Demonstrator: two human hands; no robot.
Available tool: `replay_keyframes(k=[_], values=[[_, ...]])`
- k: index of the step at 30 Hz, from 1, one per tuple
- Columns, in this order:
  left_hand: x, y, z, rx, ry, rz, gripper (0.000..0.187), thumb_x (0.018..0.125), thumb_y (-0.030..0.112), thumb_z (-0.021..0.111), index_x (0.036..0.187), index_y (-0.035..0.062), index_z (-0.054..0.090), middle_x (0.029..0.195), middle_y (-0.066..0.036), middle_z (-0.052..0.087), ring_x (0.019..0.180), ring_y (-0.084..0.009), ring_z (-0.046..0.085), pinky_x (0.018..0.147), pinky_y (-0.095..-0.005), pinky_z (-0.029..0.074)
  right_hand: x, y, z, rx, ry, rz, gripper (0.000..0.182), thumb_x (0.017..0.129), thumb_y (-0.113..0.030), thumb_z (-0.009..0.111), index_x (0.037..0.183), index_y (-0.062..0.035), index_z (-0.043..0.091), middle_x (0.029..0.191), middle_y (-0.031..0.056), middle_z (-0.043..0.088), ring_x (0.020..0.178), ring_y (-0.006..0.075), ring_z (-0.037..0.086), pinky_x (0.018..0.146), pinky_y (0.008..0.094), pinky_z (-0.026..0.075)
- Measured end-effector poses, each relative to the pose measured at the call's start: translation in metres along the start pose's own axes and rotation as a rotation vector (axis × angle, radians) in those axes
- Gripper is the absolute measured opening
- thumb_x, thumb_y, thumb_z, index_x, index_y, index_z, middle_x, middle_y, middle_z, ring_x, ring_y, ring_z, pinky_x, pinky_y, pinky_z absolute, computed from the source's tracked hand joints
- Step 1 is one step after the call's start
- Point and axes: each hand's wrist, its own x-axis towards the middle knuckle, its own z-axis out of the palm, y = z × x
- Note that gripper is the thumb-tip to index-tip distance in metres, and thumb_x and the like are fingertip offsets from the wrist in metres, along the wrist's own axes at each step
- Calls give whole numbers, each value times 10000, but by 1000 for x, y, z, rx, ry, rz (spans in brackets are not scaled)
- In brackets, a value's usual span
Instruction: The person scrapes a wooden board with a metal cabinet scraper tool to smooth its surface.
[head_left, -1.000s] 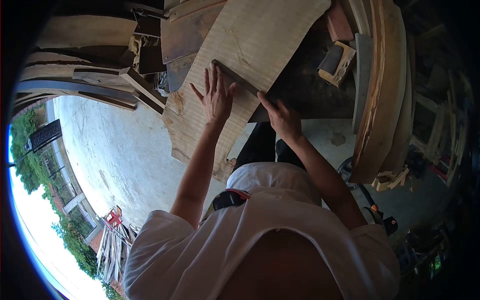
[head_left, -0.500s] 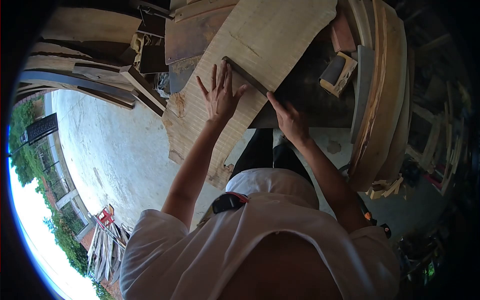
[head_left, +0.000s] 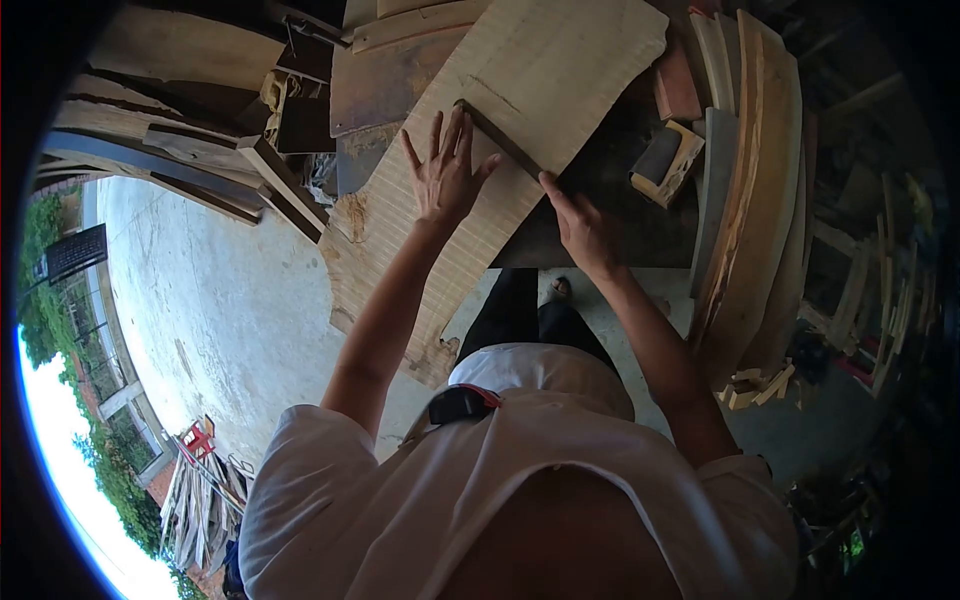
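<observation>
Past the board's point(head_left: 503, 190) edge, right hand point(head_left: 588, 234) clamped on dark bar point(head_left: 503, 141); left hand point(head_left: 446, 187) splayed.

No lettering, label, brand, number or sign could be read: neither on the pale wooden board point(head_left: 540, 70) nor on the dark flat bar point(head_left: 507, 144) across it, the reddish block point(head_left: 677, 84) right of it, or the black case point(head_left: 455, 404) below it.
</observation>
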Motion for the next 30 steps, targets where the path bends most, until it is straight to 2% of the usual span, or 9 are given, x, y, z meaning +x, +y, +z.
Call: replay_keyframes(k=[4,10,13,16,18,19,24,26,30], values=[[-26,6,-4,-57,-28,-57,808,932,614,553,1536,99,404,1625,-28,343,1526,-258,253,1209,-645,-3,-17,-14,-6,-7,-52,3,649,921,-47,636,1495,-307,484,788,155,594,677,368,666,584,470,554],[61,12,10,-21,49,-83,790,963,655,456,1516,91,429,1609,-39,371,1521,-258,258,1204,-666,-3,59,18,-25,-99,-32,-27,543,945,-66,601,1459,-225,526,850,169,654,750,379,689,608,463,555],[48,2,5,-3,60,-21,786,961,647,468,1516,92,429,1609,-28,372,1523,-258,252,1203,-668,3,48,5,-21,-74,4,-20,554,939,-63,605,1460,-233,527,822,162,643,724,376,681,594,467,548],[-8,-8,-4,-32,-22,-53,833,928,660,513,1545,113,393,1631,-2,334,1534,-254,228,1205,-662,1,8,-14,-12,-82,-134,-1,605,926,-77,630,1483,-275,502,785,143,593,661,365,663,563,467,542],[-35,-8,-8,-36,-58,-101,856,915,663,533,1555,117,376,1641,-1,315,1536,-253,226,1207,-656,3,-9,-19,-2,-130,-106,-56,631,902,-120,665,1479,-316,502,783,110,605,559,314,649,497,422,554],[-34,-9,-8,-16,-120,-117,845,926,640,543,1585,160,320,1657,-6,282,1548,-248,185,1212,-627,-38,-7,-17,-1,-131,-110,-61,647,893,-103,656,1482,-318,497,784,110,610,555,308,653,499,420,559],[31,-15,7,3,-10,-73,792,951,612,543,1559,135,368,1622,-17,348,1527,-260,242,1204,-642,-6,48,-4,-11,-174,-120,-28,627,899,-92,631,1482,-279,499,807,121,639,576,322,674,512,414,570],[63,-16,9,-22,15,-96,784,951,615,541,1548,130,389,1615,-13,359,1526,-257,246,1205,-641,-3,74,-2,-12,-105,-41,-9,560,933,-94,626,1464,-237,517,841,169,668,672,356,699,549,434,569],[63,-27,7,-62,74,-43,781,939,614,555,1517,103,433,1627,-23,337,1510,-272,279,1194,-670,7,76,-7,-13,-160,-22,-24,591,906,-117,644,1466,-255,513,830,151,659,615,332,695,527,419,579]])
